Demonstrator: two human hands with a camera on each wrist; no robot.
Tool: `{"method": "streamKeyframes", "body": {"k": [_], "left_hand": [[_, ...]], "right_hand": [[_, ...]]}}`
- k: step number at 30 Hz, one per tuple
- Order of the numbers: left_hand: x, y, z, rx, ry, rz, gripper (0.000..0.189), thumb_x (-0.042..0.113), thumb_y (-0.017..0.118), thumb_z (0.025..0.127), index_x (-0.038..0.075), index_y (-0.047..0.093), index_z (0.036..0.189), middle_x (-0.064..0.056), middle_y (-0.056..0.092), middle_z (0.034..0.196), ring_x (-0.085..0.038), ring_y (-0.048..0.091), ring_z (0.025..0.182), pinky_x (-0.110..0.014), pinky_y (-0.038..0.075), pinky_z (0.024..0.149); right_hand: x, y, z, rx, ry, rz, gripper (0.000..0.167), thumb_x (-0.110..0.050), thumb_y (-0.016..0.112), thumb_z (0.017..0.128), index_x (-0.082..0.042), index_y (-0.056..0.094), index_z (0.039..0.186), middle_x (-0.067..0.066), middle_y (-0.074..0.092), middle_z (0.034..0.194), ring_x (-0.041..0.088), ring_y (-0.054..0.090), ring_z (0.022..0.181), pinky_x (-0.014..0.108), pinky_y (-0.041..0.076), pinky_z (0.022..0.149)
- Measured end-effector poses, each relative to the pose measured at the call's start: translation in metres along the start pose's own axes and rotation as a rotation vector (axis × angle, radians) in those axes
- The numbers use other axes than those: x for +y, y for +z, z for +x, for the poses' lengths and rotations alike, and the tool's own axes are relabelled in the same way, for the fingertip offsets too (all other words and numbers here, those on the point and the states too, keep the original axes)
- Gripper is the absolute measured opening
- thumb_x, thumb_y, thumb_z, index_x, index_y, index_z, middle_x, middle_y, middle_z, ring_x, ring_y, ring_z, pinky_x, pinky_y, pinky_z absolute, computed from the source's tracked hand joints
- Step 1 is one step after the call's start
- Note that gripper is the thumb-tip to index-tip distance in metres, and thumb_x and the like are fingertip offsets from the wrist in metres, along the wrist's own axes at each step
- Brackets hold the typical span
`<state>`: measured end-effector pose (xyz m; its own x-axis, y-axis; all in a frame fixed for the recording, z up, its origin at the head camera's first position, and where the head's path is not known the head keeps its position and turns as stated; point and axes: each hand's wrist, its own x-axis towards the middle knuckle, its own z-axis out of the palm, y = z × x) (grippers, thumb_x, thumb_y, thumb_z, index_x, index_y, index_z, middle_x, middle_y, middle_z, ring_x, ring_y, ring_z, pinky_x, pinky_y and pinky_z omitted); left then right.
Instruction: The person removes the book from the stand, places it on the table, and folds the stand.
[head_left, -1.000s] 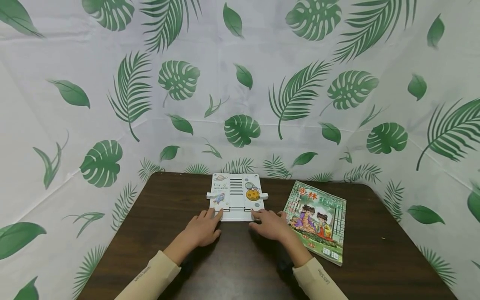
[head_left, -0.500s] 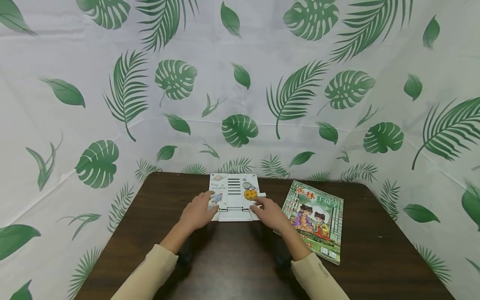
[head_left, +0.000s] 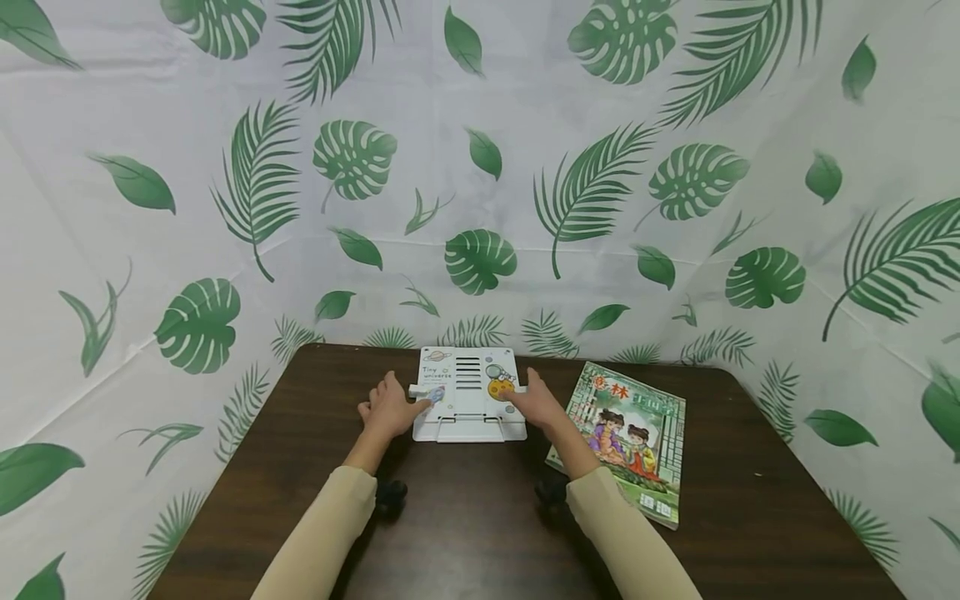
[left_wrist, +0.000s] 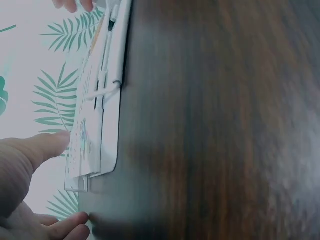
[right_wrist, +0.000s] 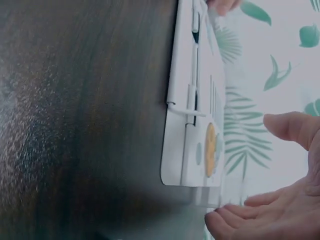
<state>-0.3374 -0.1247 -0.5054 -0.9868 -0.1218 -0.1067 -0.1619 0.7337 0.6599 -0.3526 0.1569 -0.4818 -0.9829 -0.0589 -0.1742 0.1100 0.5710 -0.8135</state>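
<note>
A white book stand (head_left: 470,406) with "Tiny universe" and space drawings lies folded on the table near its back edge. To its left, my left hand (head_left: 386,408) is spread, the thumb reaching over the printed panel. In the left wrist view that thumb (left_wrist: 52,144) is at the panel's face, and whether it touches cannot be told; the other fingers are low past the side. My right hand (head_left: 542,402) is at the right side with fingers extended. The right wrist view shows its thumb (right_wrist: 282,125) apart from the panel, the fingertips near a clear side tab (right_wrist: 207,197).
A magazine (head_left: 637,425) with two drawn figures on its cover lies to the right, partly behind the right forearm. The dark wooden table (head_left: 480,533) meets a leaf-print cloth (head_left: 420,192) behind and at both sides.
Both hands have moved from the stand's front edge outward to its sides. The left fingers now lie beyond the left edge. The stand stays about where it was.
</note>
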Motion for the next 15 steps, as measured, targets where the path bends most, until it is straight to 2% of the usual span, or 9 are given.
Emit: {"method": "streamKeyframes", "body": {"k": [2, 5, 10, 15], "left_hand": [[0.003, 0.003, 0.001, 0.013, -0.002, 0.001, 0.099, 0.043, 0.074, 0.1, -0.005, 0.019, 0.167, -0.031, 0.031, 0.169, -0.052, 0.025, 0.157, -0.072, 0.018, 0.122], [0.006, 0.007, 0.001, 0.045, 0.005, 0.008, 0.094, 0.039, 0.075, 0.1, -0.005, 0.025, 0.166, -0.031, 0.036, 0.166, -0.052, 0.028, 0.156, -0.071, 0.021, 0.121], [0.011, 0.013, 0.0, 0.11, 0.035, 0.015, 0.085, 0.034, 0.079, 0.099, -0.004, 0.035, 0.162, -0.029, 0.046, 0.16, -0.049, 0.038, 0.149, -0.068, 0.028, 0.116], [0.009, 0.018, -0.001, 0.114, 0.063, 0.043, 0.07, 0.034, 0.076, 0.101, -0.002, 0.048, 0.154, -0.026, 0.052, 0.15, -0.046, 0.043, 0.14, -0.062, 0.035, 0.11]], "right_hand": [[0.003, 0.0, 0.002, 0.006, 0.017, 0.019, 0.098, -0.032, 0.067, 0.103, 0.005, 0.006, 0.171, 0.032, 0.007, 0.177, 0.049, 0.009, 0.166, 0.064, 0.017, 0.132], [0.008, 0.0, 0.004, 0.007, 0.038, 0.016, 0.099, -0.035, 0.065, 0.104, 0.007, 0.005, 0.17, 0.032, 0.007, 0.177, 0.049, 0.011, 0.165, 0.064, 0.02, 0.132], [0.013, -0.001, 0.006, 0.026, 0.035, -0.039, 0.091, -0.039, 0.06, 0.106, 0.015, 0.017, 0.165, 0.034, 0.018, 0.174, 0.049, 0.021, 0.163, 0.06, 0.026, 0.131], [0.014, -0.002, 0.002, 0.013, 0.039, -0.035, 0.086, -0.039, 0.057, 0.108, 0.014, 0.021, 0.165, 0.033, 0.019, 0.175, 0.048, 0.021, 0.163, 0.06, 0.027, 0.131]]}}
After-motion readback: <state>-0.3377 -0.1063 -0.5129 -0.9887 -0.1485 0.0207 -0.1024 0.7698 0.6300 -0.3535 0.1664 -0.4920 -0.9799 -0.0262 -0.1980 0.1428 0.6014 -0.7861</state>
